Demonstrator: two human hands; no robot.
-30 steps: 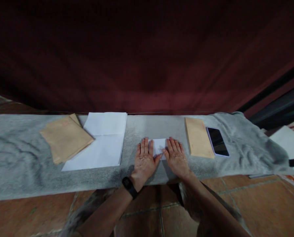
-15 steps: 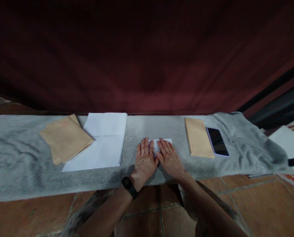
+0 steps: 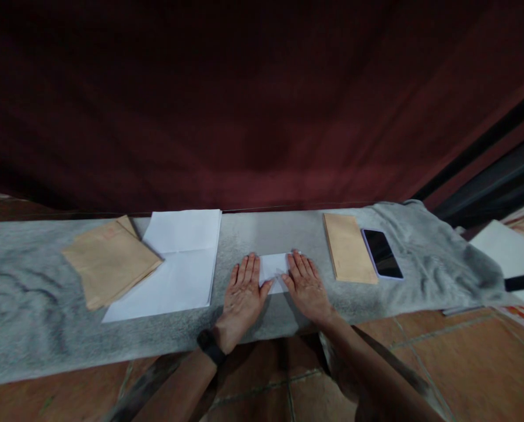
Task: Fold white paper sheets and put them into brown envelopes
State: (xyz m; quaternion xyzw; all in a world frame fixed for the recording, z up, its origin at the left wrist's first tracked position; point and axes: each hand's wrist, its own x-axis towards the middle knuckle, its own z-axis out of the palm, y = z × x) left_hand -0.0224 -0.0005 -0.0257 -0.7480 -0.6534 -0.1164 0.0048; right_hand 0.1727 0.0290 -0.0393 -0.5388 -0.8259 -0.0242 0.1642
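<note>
A small folded white paper (image 3: 274, 267) lies on the grey cloth (image 3: 33, 293) in front of me. My left hand (image 3: 241, 289) rests flat on the paper's left edge, fingers stretched out and open, a black band on its wrist. My right hand (image 3: 305, 282) lies flat over the paper's right part, fingers spread and open. Both palms press down on it and neither hand grips anything.
White sheets (image 3: 174, 264) lie to the left, partly under a stack of brown envelopes (image 3: 108, 261). To the right sit a brown envelope (image 3: 347, 255) and a dark phone (image 3: 381, 254). A dark red curtain (image 3: 262, 105) hangs behind. Tiled floor (image 3: 442, 351) lies below.
My left hand slid left off the paper's middle, and my right hand moved a little right, so more of the white paper shows between them. The view shifted slightly.
</note>
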